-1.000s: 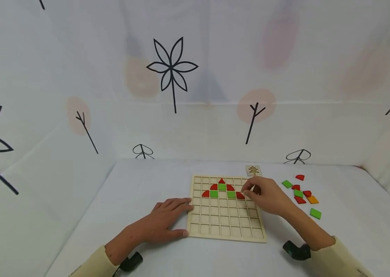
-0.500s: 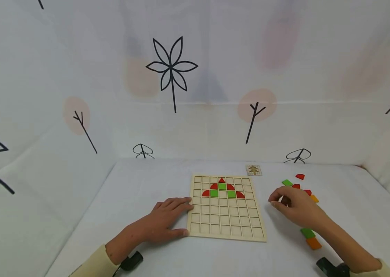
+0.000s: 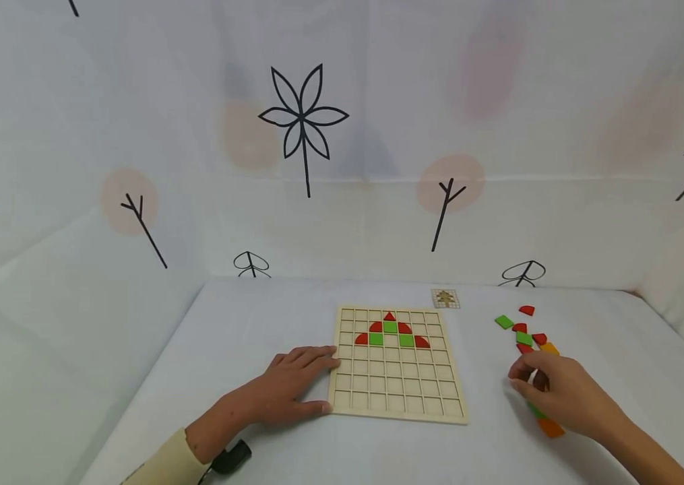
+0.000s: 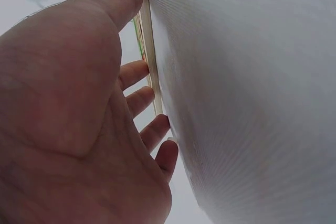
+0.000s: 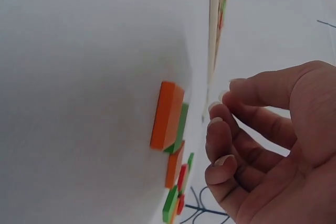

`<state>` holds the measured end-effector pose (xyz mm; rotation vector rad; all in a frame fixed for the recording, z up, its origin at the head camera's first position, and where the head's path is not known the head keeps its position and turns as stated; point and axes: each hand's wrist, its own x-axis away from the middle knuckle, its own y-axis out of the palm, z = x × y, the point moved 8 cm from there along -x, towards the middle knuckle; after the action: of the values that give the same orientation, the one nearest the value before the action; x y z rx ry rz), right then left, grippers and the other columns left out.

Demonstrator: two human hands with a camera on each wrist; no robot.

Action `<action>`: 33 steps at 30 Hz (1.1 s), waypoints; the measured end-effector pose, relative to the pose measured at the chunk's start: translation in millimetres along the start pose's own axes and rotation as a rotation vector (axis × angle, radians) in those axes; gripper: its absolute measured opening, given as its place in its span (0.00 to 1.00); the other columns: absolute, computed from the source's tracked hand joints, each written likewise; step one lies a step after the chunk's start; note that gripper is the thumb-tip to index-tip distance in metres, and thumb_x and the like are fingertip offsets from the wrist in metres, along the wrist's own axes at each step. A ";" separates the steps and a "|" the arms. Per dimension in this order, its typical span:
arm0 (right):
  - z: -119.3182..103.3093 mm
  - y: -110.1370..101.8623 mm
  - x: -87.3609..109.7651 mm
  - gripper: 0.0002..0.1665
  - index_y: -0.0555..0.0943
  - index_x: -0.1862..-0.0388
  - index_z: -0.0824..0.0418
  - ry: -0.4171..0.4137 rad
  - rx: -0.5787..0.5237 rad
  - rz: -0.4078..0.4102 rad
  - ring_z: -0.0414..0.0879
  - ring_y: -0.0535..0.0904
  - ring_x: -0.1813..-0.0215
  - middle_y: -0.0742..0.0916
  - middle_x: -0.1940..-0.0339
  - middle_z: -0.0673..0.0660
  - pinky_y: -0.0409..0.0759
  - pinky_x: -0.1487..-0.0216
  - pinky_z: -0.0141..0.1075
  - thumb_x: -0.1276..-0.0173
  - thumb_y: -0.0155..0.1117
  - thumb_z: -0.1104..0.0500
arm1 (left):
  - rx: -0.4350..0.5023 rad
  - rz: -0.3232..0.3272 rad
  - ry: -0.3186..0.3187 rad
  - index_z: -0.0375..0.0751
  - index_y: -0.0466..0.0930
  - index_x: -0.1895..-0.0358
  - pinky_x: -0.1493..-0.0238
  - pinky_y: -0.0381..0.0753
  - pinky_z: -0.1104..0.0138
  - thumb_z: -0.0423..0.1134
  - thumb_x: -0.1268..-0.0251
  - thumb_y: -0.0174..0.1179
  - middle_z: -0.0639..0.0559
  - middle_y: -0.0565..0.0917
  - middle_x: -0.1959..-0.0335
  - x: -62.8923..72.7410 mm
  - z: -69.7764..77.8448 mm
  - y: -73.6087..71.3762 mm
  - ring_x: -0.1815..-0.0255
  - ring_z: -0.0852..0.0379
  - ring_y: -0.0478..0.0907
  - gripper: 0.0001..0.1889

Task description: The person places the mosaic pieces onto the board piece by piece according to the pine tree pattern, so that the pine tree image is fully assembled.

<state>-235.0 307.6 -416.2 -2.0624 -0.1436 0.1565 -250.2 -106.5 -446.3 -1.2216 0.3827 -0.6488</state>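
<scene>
Left to right: the left hand (image 3: pixel 290 387), fingers extended, is rested against the gridded board (image 3: pixel 395 403); beyond, an orange tile (image 3: pixel 551 428) is overhung by the empty, loosely curled right hand (image 3: pixel 569 394). Tiles are probably best pinched by opposite edges.

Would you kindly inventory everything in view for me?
Board: one, pale wood, mid-table
Triangle: one, red, board's top row
Quarter-circles: four, red, on board
Squares: three, green, on board
Loose pieces: at least nine, red/green/orange, right of board
Card: one, pale with tree, beyond board
Table: one, white, under board
Backdrop: one, white, black-patterned, behind table
Device: one, black, by left wrist
Sleeve: one, cream, left forearm
Left hand: one, bare, board's left edge
Right hand: one, bare, near loose pieces
</scene>
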 end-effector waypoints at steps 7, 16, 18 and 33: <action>20.4 -8.3 9.7 0.07 0.87 0.58 0.56 0.003 0.039 0.055 0.37 0.72 0.69 0.83 0.64 0.47 0.74 0.71 0.31 0.32 0.77 0.60 | 0.004 -0.006 -0.004 0.66 0.57 0.16 0.26 0.62 0.42 0.68 0.25 0.57 0.65 0.53 0.14 0.2 1.1 -0.8 0.14 0.55 0.51 0.39; 41.1 -12.4 12.4 0.11 0.89 0.55 0.57 0.001 0.090 0.082 0.35 0.70 0.71 0.83 0.61 0.49 0.71 0.71 0.31 0.36 0.80 0.62 | 0.016 0.006 0.017 0.65 0.58 0.17 0.27 0.63 0.41 0.67 0.24 0.58 0.64 0.55 0.14 0.5 2.4 -1.6 0.15 0.54 0.53 0.38; 43.8 -10.5 11.6 0.11 0.89 0.56 0.57 0.012 0.088 0.065 0.35 0.70 0.70 0.83 0.62 0.48 0.72 0.70 0.31 0.36 0.80 0.61 | 0.022 0.007 0.021 0.65 0.59 0.17 0.27 0.63 0.42 0.67 0.24 0.58 0.63 0.55 0.14 0.3 2.9 -2.1 0.15 0.54 0.53 0.38; 50.5 -0.9 6.9 0.10 0.84 0.57 0.64 0.043 0.110 -0.044 0.44 0.75 0.63 0.83 0.61 0.50 0.76 0.65 0.31 0.34 0.77 0.64 | 0.007 0.011 0.014 0.66 0.58 0.16 0.27 0.63 0.42 0.67 0.25 0.58 0.63 0.55 0.14 0.6 0.7 1.5 0.15 0.54 0.53 0.39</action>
<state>-236.9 352.8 -439.6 -1.9496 -0.1507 0.0913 -249.0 -106.1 -447.4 -1.2082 0.3988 -0.6493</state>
